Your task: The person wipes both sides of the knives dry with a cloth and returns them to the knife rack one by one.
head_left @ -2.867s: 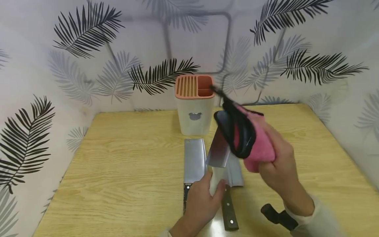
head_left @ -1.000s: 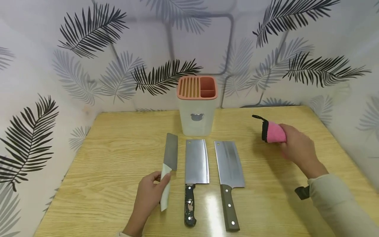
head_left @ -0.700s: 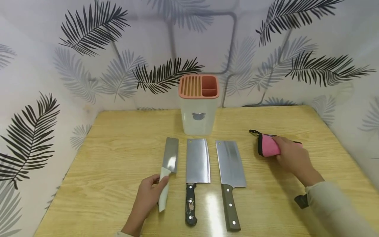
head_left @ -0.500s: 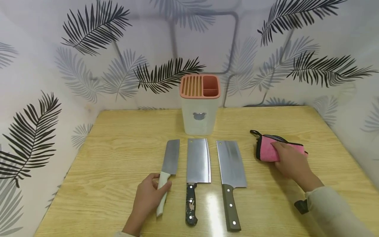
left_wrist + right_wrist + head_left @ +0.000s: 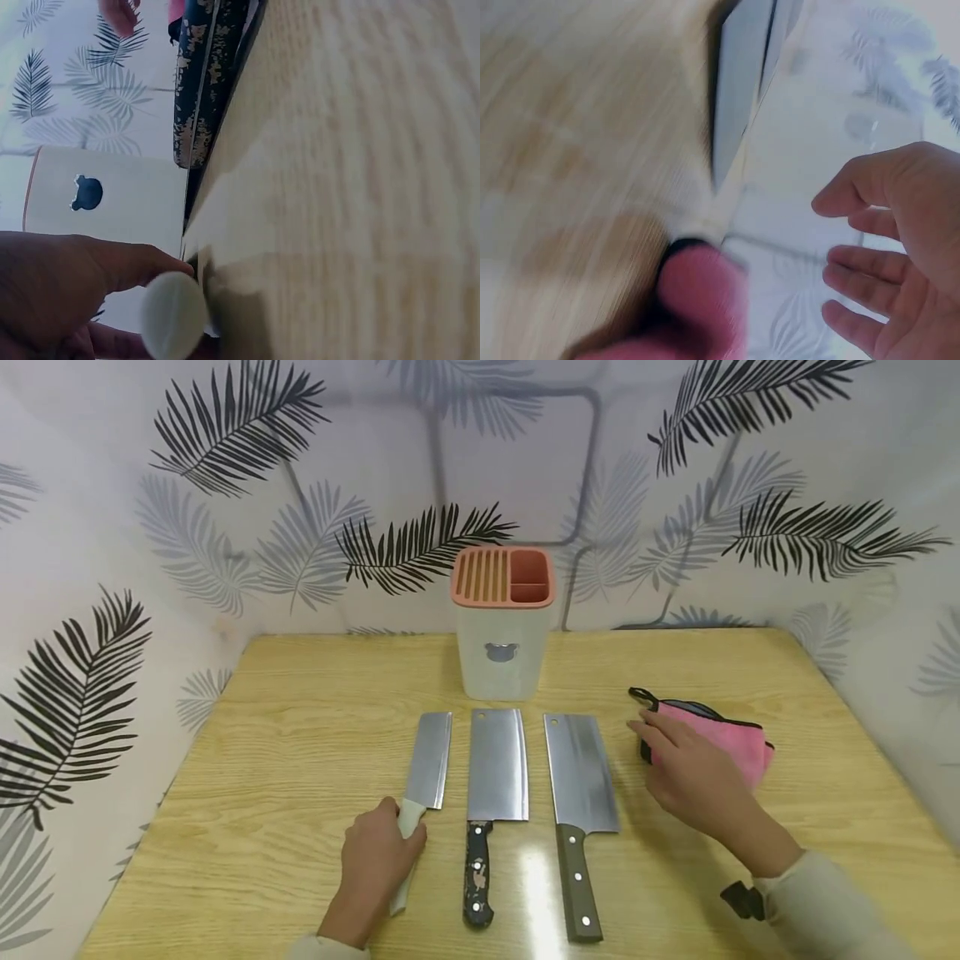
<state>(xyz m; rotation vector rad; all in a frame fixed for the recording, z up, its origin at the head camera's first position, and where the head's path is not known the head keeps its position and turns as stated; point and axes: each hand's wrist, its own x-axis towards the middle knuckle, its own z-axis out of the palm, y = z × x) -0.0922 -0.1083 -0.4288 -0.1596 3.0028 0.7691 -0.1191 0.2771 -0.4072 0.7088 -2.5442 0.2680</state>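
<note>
My left hand point(image 5: 377, 857) grips the pale handle of a small kitchen knife point(image 5: 430, 760), which lies on the table left of two cleavers. In the left wrist view the butt of that handle point(image 5: 175, 315) sits between thumb and fingers. The middle cleaver point(image 5: 498, 764) has a worn black handle; the right-hand cleaver point(image 5: 581, 772) has a dark brownish one. A folded pink cloth point(image 5: 738, 745) with black edging and a loop lies farther right. Over its near left part hovers my right hand point(image 5: 693, 781), fingers loose and holding nothing; the right wrist view point(image 5: 900, 255) shows a gap to the cloth.
Behind the blades stands a white knife block point(image 5: 501, 652) with an orange slotted top and two square compartments. A leaf-patterned covering point(image 5: 300, 527) rises behind and beside the wooden table point(image 5: 285, 727).
The pale-handled knife, earlier held up against the cloth, has come down left of the cleavers. The cloth was set down at right; my right hand has released it and shifted left.
</note>
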